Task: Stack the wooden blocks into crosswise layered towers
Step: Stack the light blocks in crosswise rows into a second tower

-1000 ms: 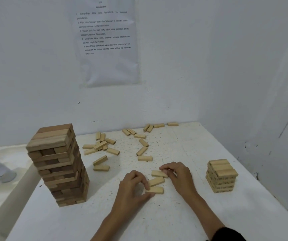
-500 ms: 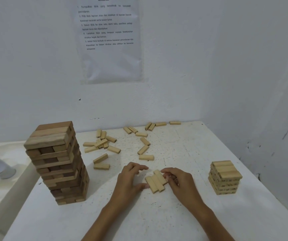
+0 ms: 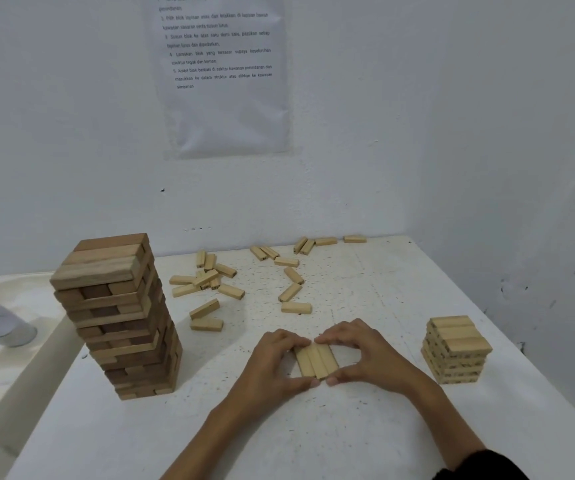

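Three small light wooden blocks [image 3: 316, 360] lie side by side as one flat row on the white table [image 3: 314, 438]. My left hand [image 3: 272, 362] grips the row from the left, fingers at its far end and thumb at its near end. My right hand [image 3: 365, 353] grips it the same way from the right. A tall tower of larger brown blocks [image 3: 119, 317] stands at the left. A short tower of small light blocks [image 3: 456, 348] stands at the right. Several loose small blocks [image 3: 206, 280] lie scattered toward the back of the table.
A white wall with a printed sheet [image 3: 223, 71] rises behind the table, and another wall closes the right side. Left of the table sits a white basin-like surface [image 3: 9, 358] with a pale grey object [image 3: 0, 327] on it.
The three blocks lay apart, then came together at a slant; now they sit squared in a tight row, with both hands closed in around them from either side.
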`<move>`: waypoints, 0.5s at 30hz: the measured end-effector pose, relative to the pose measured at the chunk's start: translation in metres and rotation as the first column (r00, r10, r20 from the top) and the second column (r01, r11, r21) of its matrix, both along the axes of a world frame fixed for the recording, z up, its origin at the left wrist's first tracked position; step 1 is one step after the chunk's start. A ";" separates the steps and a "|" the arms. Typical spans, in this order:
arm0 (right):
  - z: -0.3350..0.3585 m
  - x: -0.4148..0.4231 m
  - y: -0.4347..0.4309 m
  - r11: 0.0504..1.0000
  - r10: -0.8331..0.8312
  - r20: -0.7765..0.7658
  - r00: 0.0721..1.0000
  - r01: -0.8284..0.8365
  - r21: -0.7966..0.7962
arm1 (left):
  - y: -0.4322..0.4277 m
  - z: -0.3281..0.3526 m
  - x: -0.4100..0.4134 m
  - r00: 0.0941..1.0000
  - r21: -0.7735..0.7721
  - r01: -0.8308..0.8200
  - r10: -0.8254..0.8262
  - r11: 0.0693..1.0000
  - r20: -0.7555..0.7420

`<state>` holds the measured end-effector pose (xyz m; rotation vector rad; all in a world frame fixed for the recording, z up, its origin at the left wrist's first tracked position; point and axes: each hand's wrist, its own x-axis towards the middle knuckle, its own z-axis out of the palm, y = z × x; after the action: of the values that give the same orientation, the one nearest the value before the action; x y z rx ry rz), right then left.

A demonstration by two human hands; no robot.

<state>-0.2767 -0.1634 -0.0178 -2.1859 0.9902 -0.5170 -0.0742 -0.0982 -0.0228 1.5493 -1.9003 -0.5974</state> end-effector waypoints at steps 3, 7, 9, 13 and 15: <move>0.002 0.002 -0.001 1.000 0.004 0.023 1.000 -0.004 0.003 | -0.001 -0.002 0.000 1.000 -0.008 -0.001 0.001 1.000 -0.011; 0.005 0.004 0.001 1.000 0.001 0.058 0.998 -0.003 0.025 | -0.001 -0.003 -0.002 1.000 -0.033 -0.002 0.002 0.999 -0.013; 0.006 0.004 0.001 1.000 -0.005 0.060 0.998 0.003 0.030 | 0.000 -0.001 -0.001 1.000 -0.041 -0.007 0.006 0.999 -0.017; 0.008 0.001 0.002 0.999 -0.009 0.026 1.000 0.008 0.032 | 0.003 0.004 0.000 0.997 -0.023 -0.026 0.024 0.999 -0.072; 0.009 -0.002 0.001 1.000 -0.013 0.014 1.000 0.013 0.027 | 0.004 0.004 -0.001 0.998 -0.028 -0.056 0.055 0.998 -0.027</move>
<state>-0.2784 -0.1621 -0.0092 -2.1503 0.9987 -0.5211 -0.0751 -0.0938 -0.0189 1.5634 -1.8323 -0.5613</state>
